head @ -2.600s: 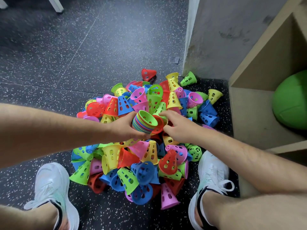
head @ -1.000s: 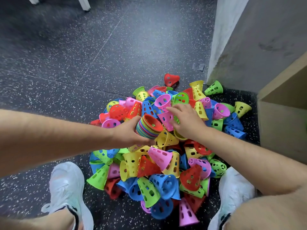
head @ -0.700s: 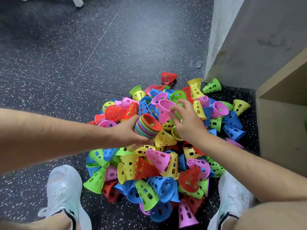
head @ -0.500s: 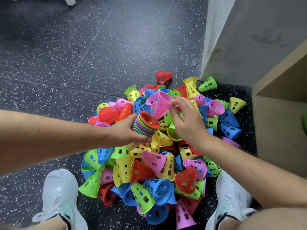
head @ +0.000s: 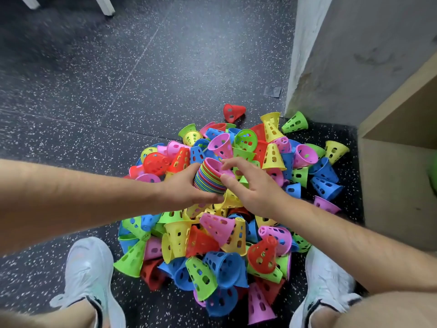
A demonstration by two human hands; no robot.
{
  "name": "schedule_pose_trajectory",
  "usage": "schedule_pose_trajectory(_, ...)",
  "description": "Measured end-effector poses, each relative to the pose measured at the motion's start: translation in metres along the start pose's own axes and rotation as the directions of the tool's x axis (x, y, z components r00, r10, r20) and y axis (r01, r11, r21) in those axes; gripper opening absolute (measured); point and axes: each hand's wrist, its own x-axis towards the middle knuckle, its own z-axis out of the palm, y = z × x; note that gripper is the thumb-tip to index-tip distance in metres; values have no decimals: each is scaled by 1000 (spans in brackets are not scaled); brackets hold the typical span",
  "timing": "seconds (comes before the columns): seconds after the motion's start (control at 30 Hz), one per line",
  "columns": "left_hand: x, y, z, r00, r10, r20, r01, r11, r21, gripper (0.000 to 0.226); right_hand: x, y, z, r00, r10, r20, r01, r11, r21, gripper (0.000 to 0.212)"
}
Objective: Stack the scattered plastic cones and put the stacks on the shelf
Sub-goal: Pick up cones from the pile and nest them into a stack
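The left hand (head: 186, 185) grips the nested stack of coloured perforated plastic cones (head: 209, 176) by its sides, right hand (head: 250, 185) open-fingered at its pink top; cones look light, stiff, best held at the rim.

Cone pile (head: 222, 228) on floor (head: 118, 79), between two shoes — left shoe (head: 88, 275), right shoe (head: 327, 282). Stack (head: 209, 177) above pile's middle, left hand (head: 186, 185) on its left side, right hand (head: 250, 185) touching its right and top. Shelf unit (head: 399, 181) right of pile — wall (head: 354, 55) behind it. Lone cone (head: 233, 111) at pile's far edge.
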Motion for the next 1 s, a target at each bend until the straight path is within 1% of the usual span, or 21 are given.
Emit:
schedule_pose_trajectory(0.1, -18, -9, -11, 1000, -13, -22, 13, 1000, 4, 79, 17, -16, -2, 1000, -11, -4, 11, 1000, 9, 40)
schedule_pose_trajectory(0.17, -29, -14, -20, 999, -14, -41, 14, 1000, 2, 74, 34, -28, -9, 999, -35, -5, 35, 999, -28, 38)
schedule_pose_trajectory(0.2, -33, -17, -25, 999, -17, -48, 17, 1000, 6, 68, 42, -34, -14, 999, -43, 28, 45, 994, -100, 35)
schedule_pose_trajectory(0.23, -38, -19, -28, 998, -17, -54, 17, 1000, 9, 64, 51, -37, -19, 995, -45, 86, 64, 971, -230, 34)
schedule_pose_trajectory(0.27, -42, -24, -32, 998, -23, -61, 24, 1000, 17, 62, 58, -41, -25, 986, -49, 162, 109, 914, -391, 35)
schedule_pose_trajectory(0.3, -44, -28, -36, 998, -28, -64, 30, 999, 28, 64, 65, -45, -30, 970, -47, 237, 169, 833, -527, 37)
schedule_pose_trajectory(0.33, -45, -33, -39, 998, -31, -55, 33, 999, 37, 69, 71, -47, -33, 952, -42, 302, 229, 751, -619, 40)
schedule_pose_trajectory(0.4, -46, -37, -41, 998, -40, -45, 42, 997, 57, 81, 83, -51, -34, 911, -39, 411, 346, 615, -709, 39)
schedule_pose_trajectory(0.43, -46, -37, -41, 998, -44, -42, 47, 997, 69, 81, 90, -52, -31, 884, -38, 466, 407, 552, -728, 37)
schedule_pose_trajectory(0.5, -45, -33, -39, 999, -36, -18, 37, 996, 82, 68, 105, -50, -18, 834, -26, 550, 501, 454, -737, 36)
schedule_pose_trajectory(0.57, -40, -25, -37, 999, -29, -15, 30, 995, 95, 62, 117, -46, 0, 814, 0, 581, 521, 440, -731, 41)
schedule_pose_trajectory(0.63, -33, -24, -37, 1000, -27, -15, 29, 991, 130, 66, 124, -40, 18, 790, 32, 612, 538, 444, -717, 46)
schedule_pose_trajectory(0.7, -30, -26, -39, 999, -31, -13, 33, 983, 181, 68, 124, -31, 27, 772, 39, 634, 558, 436, -706, 44)
schedule_pose_trajectory(0.8, -33, -34, -43, 998, -50, -28, 55, 978, 201, 68, 126, -24, 29, 769, 38, 638, 563, 433, -704, 45)
schedule_pose_trajectory(0.93, -35, -38, -52, 996, -77, -53, 85, 983, 164, 82, 130, -19, 36, 784, 68, 617, 539, 417, -731, 57)
schedule_pose_trajectory(1.0, -33, -36, -54, 995, -75, -63, 84, 984, 155, 78, 131, -18, 40, 794, 51, 606, 533, 422, -734, 58)
